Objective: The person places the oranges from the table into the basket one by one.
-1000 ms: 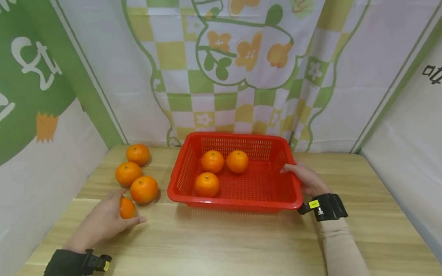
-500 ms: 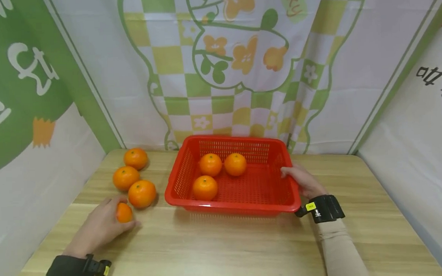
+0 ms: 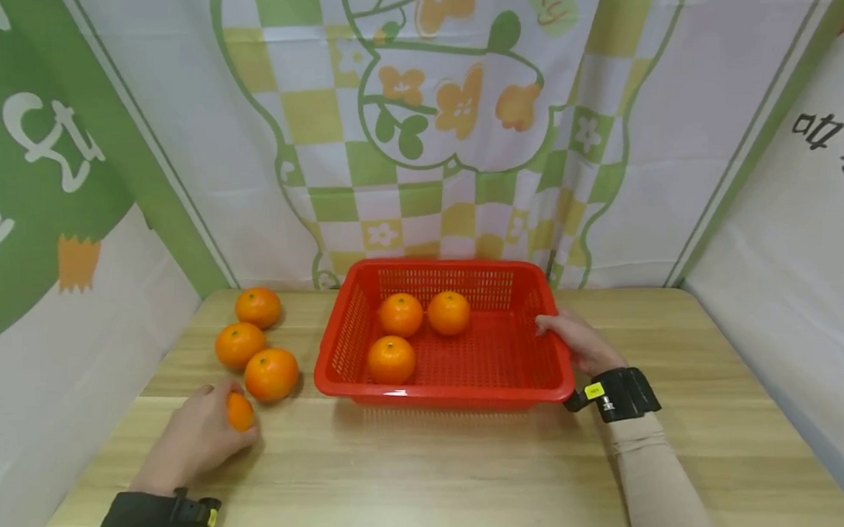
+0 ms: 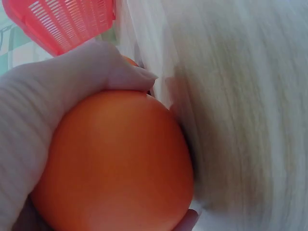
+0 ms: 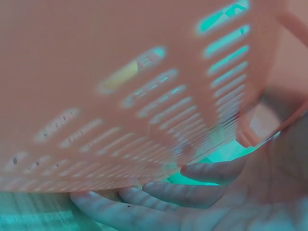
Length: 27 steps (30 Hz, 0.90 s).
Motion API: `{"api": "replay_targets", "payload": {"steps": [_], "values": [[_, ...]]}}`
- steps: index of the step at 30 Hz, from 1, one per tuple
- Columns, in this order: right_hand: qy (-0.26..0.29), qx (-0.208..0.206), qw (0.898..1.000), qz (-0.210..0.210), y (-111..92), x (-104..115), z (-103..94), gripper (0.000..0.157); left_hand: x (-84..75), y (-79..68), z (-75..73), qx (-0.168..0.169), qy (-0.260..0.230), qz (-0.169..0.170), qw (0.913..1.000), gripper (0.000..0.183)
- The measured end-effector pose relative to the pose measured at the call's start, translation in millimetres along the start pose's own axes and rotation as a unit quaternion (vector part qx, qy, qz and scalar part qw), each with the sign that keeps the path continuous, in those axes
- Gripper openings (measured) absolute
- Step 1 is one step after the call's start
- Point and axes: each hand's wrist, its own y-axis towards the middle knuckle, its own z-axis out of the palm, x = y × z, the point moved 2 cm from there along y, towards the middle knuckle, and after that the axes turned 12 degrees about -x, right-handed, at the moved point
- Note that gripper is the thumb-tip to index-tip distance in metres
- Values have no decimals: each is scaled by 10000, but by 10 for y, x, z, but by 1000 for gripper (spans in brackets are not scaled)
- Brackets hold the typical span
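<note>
My left hand (image 3: 203, 432) grips an orange (image 3: 240, 412) at the left of the table. In the left wrist view the thumb lies along one side of this orange (image 4: 120, 159), and a fingertip shows at its lower edge. The orange sits at or very near the tabletop. My right hand (image 3: 584, 343) holds the right end of a red plastic basket (image 3: 443, 387), thumb over the rim. In the right wrist view its fingers (image 5: 192, 192) lie against the outside of the slotted wall (image 5: 120, 106). Inside the basket, three oranges (image 3: 392, 361) rest toward the left.
Three more oranges (image 3: 271, 374) stand close together just beyond my left hand. The wooden table (image 3: 429, 472) meets a patterned curtain (image 3: 452, 138) behind the basket, and cloth walls rise on both sides.
The left fingers and thumb have closed around the orange, the thumb drawing in from its spread position. My right hand keeps its hold on the basket. The head view has shifted slightly.
</note>
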Motion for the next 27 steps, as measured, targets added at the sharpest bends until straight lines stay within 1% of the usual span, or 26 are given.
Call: {"api": "replay_targets", "payload": {"steps": [2, 6, 10, 13, 20, 22, 27], "values": [[13, -15, 10000, 48, -9, -18, 3, 40, 16, -5, 1, -14, 9, 40, 10000, 51], [102, -10, 9999, 60, -16, -43, -4, 33, 47, 8, 3, -101, 21, 111, 9999, 51], [146, -17, 9999, 4, -10, -29, -29, 26, 45, 9, 27, -138, -7, 174, 9998, 49], [67, -39, 10000, -26, -8, -8, -30, 27, 35, -6, 43, -135, -34, 157, 9998, 49], [21, -9, 10000, 27, -28, -8, -14, 37, 8, -15, 35, -263, 84, 234, 9993, 54], [34, 6, 10000, 9, -26, -12, -15, 37, -3, -11, 22, -228, 97, 209, 9995, 54], [107, 89, 9999, -59, 1, -13, -25, 34, -43, -17, -21, -268, 101, 199, 9994, 54]]}}
